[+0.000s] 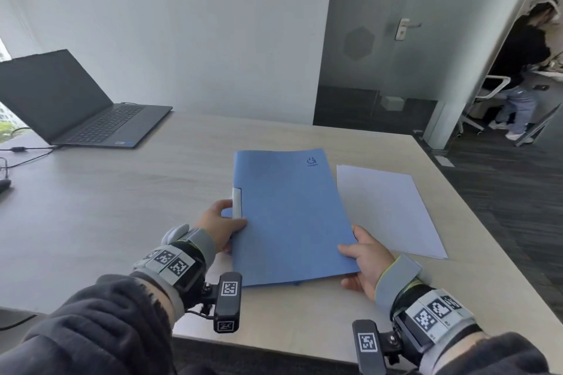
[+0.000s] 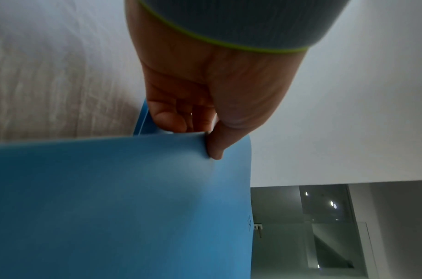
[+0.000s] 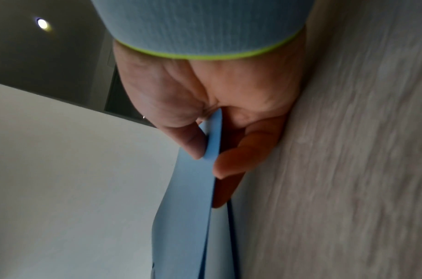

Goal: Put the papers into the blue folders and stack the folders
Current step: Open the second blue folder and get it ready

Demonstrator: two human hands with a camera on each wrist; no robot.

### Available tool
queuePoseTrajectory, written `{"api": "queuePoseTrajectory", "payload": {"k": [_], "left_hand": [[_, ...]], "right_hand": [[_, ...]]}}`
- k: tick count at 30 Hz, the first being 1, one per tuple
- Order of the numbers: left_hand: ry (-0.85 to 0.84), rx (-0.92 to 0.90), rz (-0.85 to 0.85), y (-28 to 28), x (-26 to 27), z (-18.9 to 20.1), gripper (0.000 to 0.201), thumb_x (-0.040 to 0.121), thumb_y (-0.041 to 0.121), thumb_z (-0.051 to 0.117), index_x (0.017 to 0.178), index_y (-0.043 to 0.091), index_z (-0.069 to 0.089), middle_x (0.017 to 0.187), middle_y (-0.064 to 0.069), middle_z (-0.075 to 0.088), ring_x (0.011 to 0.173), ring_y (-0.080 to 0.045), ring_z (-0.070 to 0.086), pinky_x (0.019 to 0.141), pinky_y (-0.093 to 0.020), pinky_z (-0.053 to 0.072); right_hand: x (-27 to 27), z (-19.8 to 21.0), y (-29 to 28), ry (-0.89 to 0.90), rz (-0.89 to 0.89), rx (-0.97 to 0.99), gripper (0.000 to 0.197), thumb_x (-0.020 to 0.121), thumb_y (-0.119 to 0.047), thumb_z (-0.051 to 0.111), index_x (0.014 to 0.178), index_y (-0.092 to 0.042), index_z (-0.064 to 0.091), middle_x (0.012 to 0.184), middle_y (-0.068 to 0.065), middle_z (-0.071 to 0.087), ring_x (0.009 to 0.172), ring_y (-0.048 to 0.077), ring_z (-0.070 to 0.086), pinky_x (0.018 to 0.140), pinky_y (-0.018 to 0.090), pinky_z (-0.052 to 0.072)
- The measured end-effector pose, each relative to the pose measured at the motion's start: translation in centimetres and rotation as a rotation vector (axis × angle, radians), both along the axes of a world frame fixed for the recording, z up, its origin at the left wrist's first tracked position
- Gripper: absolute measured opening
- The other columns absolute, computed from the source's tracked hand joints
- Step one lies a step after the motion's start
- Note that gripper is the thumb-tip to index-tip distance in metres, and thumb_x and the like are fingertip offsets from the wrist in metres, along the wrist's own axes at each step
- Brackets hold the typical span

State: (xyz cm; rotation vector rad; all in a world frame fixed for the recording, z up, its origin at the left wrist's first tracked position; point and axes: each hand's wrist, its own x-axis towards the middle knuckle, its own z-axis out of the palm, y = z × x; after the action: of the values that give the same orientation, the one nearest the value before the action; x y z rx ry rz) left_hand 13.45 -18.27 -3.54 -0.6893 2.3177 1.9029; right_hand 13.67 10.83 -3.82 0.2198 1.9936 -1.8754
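Observation:
A closed blue folder (image 1: 286,213) with a white spine clip lies on the wooden table (image 1: 122,207), its near end slightly raised. My left hand (image 1: 224,225) grips its left edge by the clip, thumb on the cover (image 2: 214,147) and fingers under it. My right hand (image 1: 362,259) pinches the near right corner, thumb on top (image 3: 193,143) and fingers underneath. The folder's blue edge (image 3: 193,207) runs away from that hand. A stack of white papers (image 1: 387,210) lies flat just right of the folder. What the folder holds is hidden.
An open black laptop (image 1: 70,100) with a cable stands at the table's far left. The table's right edge (image 1: 475,210) drops to dark floor. A person (image 1: 524,70) stands in the doorway at the far right, beside a glass door.

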Motion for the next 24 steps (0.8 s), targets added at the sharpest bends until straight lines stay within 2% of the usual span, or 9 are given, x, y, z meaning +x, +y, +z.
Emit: {"api": "queuePoseTrajectory", "payload": {"k": [4,6,9,11,14,18,20,22,24], "left_hand": [[0.031,0.091,-0.022,0.0,0.6,0.4,0.053,0.091,0.002,0.062,0.132,0.033,0.052,0.108,-0.021,0.073,0.08,-0.034,0.07,0.077,-0.057,0.058],[0.04,0.105,-0.036,-0.1,0.8,0.6,0.057,0.092,0.0,0.06,0.136,0.035,0.05,0.105,-0.019,0.072,0.077,-0.032,0.069,0.072,-0.053,0.062],[0.026,0.081,-0.013,-0.8,0.5,1.0,0.058,0.092,-0.002,0.056,0.139,0.031,0.05,0.086,-0.013,0.065,0.071,-0.025,0.061,0.071,-0.051,0.062],[0.019,0.049,0.028,-1.6,0.5,1.3,0.054,0.091,-0.003,0.053,0.138,0.024,0.055,0.076,-0.01,0.059,0.066,-0.021,0.054,0.06,-0.041,0.061],[0.028,0.092,0.119,-3.0,0.6,1.6,0.037,0.095,0.001,0.051,0.125,0.016,0.066,0.073,-0.007,0.057,0.066,-0.019,0.052,0.059,-0.037,0.058],[0.06,0.24,0.266,-4.8,0.4,1.4,0.025,0.1,0.009,0.048,0.117,0.015,0.065,0.073,-0.005,0.056,0.064,-0.017,0.052,0.058,-0.033,0.052],[0.08,0.285,0.326,-5.2,0.4,1.4,0.024,0.1,0.011,0.05,0.12,0.017,0.061,0.077,-0.005,0.058,0.066,-0.016,0.055,0.06,-0.033,0.049],[0.093,0.279,0.364,-5.3,0.4,1.2,0.029,0.097,0.014,0.056,0.126,0.017,0.054,0.092,-0.008,0.062,0.079,-0.021,0.059,0.067,-0.038,0.051],[0.092,0.095,0.36,-5.2,0.5,0.9,0.046,0.092,0.018,0.064,0.136,0.016,0.048,0.112,-0.01,0.061,0.096,-0.025,0.059,0.079,-0.044,0.054]], "right_hand": [[-0.4,0.1,0.5,0.04,-0.057,-0.025,0.036,0.089,-0.006,0.052,0.114,-0.03,0.061,0.103,0.002,0.07,0.075,0.021,0.059,0.039,0.02,0.035],[-0.5,0.2,0.7,0.051,-0.08,-0.036,0.038,0.087,-0.004,0.052,0.114,-0.029,0.062,0.1,0.002,0.07,0.074,0.021,0.059,0.039,0.018,0.032],[-0.7,0.3,0.9,0.059,-0.105,-0.055,0.037,0.086,-0.003,0.051,0.111,-0.027,0.063,0.095,0.001,0.07,0.07,0.019,0.058,0.039,0.017,0.029],[-1.0,0.3,1.3,0.052,-0.14,-0.072,0.037,0.086,-0.002,0.051,0.111,-0.026,0.064,0.093,0.0,0.07,0.067,0.019,0.057,0.039,0.017,0.027],[-1.3,0.3,2.0,0.034,-0.17,-0.082,0.04,0.085,-0.001,0.05,0.113,-0.025,0.065,0.092,0.002,0.069,0.064,0.019,0.055,0.038,0.017,0.026],[-1.3,0.0,2.3,0.011,-0.148,-0.081,0.042,0.085,-0.001,0.049,0.115,-0.026,0.065,0.092,0.003,0.069,0.062,0.018,0.054,0.04,0.018,0.024],[-1.2,-0.2,2.2,-0.01,-0.138,-0.088,0.042,0.085,-0.001,0.048,0.116,-0.025,0.065,0.093,0.003,0.068,0.062,0.018,0.054,0.041,0.018,0.024],[-1.1,-0.3,1.9,-0.019,-0.14,-0.101,0.042,0.085,-0.001,0.048,0.116,-0.025,0.064,0.095,0.004,0.068,0.064,0.019,0.055,0.041,0.018,0.025],[-1.1,-0.4,1.6,-0.02,-0.149,-0.115,0.042,0.085,0.0,0.048,0.115,-0.024,0.064,0.096,0.004,0.069,0.066,0.02,0.056,0.04,0.018,0.026]]}}
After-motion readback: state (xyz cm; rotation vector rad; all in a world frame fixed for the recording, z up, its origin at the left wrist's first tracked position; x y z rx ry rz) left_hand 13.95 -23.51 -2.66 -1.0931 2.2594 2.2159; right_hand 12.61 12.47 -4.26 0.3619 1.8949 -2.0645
